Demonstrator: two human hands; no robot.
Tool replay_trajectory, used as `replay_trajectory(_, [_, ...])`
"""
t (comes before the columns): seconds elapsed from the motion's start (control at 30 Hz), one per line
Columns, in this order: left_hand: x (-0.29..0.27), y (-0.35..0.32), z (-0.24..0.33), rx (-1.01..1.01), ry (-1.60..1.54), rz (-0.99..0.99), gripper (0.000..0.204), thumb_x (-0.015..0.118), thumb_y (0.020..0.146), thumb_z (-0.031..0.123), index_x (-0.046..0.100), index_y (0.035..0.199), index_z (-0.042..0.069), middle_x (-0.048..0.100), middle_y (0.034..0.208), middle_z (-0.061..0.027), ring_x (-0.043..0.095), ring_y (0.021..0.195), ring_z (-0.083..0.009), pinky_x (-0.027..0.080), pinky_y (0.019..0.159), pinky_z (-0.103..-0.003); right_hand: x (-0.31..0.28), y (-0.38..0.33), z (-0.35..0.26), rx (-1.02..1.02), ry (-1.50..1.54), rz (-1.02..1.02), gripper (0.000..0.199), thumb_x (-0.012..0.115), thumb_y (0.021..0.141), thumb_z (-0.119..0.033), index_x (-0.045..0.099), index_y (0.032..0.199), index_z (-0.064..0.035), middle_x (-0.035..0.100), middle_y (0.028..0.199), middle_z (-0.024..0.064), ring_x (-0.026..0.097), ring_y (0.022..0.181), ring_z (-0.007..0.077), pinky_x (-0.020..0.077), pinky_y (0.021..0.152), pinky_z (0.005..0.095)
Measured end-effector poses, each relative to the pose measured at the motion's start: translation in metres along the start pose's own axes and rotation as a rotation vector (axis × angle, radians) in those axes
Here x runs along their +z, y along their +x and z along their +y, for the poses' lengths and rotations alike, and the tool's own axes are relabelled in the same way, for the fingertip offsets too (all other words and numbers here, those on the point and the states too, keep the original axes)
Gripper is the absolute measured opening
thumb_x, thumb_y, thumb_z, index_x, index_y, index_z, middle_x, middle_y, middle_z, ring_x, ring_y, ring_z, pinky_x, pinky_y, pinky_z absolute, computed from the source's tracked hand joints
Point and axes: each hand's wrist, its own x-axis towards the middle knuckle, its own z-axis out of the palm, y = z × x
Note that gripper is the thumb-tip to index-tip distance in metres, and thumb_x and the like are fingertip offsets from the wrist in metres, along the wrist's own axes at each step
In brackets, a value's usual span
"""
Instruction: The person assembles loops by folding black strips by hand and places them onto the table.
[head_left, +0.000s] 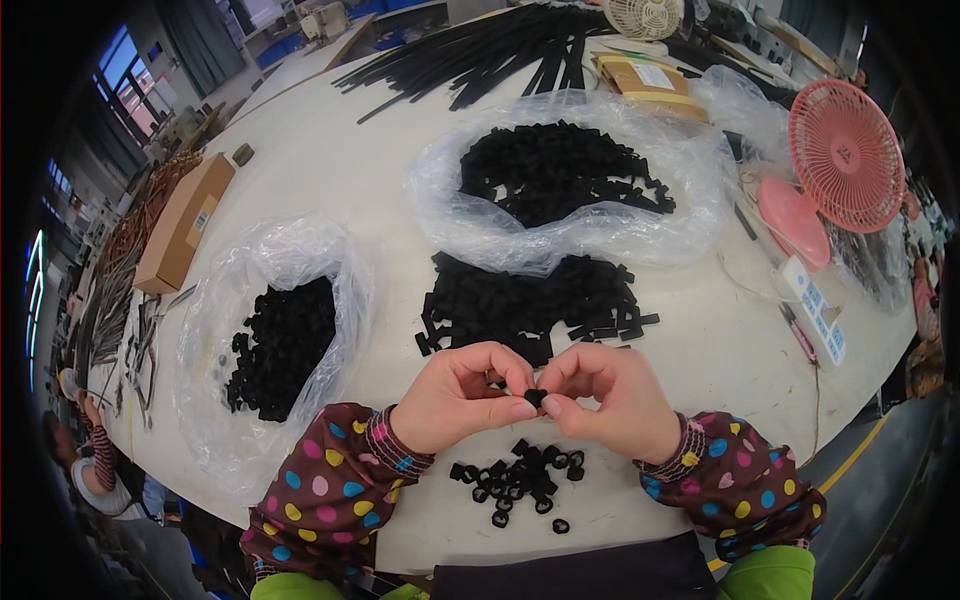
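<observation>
Between the thumbs and fingertips of both hands I pinch one small black piece [536,397]. My left hand [455,398] and my right hand [615,400] meet at it, fingers closed, just above the table. Below them lies a small scatter of black rings [515,480], shaped like little loops. Right beyond my hands spreads a heap of short black strip pieces [530,300]. My fingers hide part of the held piece, so its exact shape is hard to make out.
A clear plastic bag [210,360] of black pieces lies at left, another open bag [440,215] farther back. Long black strips [470,55] lie at the far edge. A pink fan [845,155], white power strip [815,310] and pen [798,333] are at right, a cardboard box [185,225] at left.
</observation>
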Motion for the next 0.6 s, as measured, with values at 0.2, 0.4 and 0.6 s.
replay_trajectory(0.2, [0.011,-0.003,0.005,-0.072,0.114,0.205,0.013,0.065,0.078,-0.001,0.054,0.085,0.003,0.057,0.088,-0.0002,0.056,0.08,-0.0073,0.047,0.078,-0.022,0.003,0.003,0.005,-0.41,-0.452,0.153,0.014,0.068,0.07,-0.005,0.058,0.08,-0.0024,0.062,0.074,0.0033,0.061,0.065,0.0124,0.0482,0.058,0.0227])
replay_trajectory(0.4, [0.024,-0.003,-0.001,0.162,0.575,0.394,0.012,0.062,0.075,-0.002,0.052,0.082,0.001,0.057,0.082,-0.0015,0.056,0.076,-0.0063,0.049,0.076,-0.022,0.007,0.004,0.011,-0.498,-0.564,0.174,0.014,0.068,0.072,-0.006,0.058,0.081,-0.0029,0.061,0.074,0.0045,0.061,0.065,0.0145,0.0482,0.058,0.0248])
replay_trajectory(0.6, [0.017,-0.003,-0.003,-0.036,0.38,0.408,0.01,0.056,0.08,0.0,0.047,0.084,0.002,0.056,0.08,-0.0017,0.055,0.071,-0.0068,0.051,0.074,-0.024,0.005,0.007,0.012,-0.382,-0.425,0.121,0.012,0.067,0.074,-0.007,0.059,0.082,-0.0026,0.061,0.075,0.0045,0.062,0.065,0.0141,0.0473,0.057,0.0245])
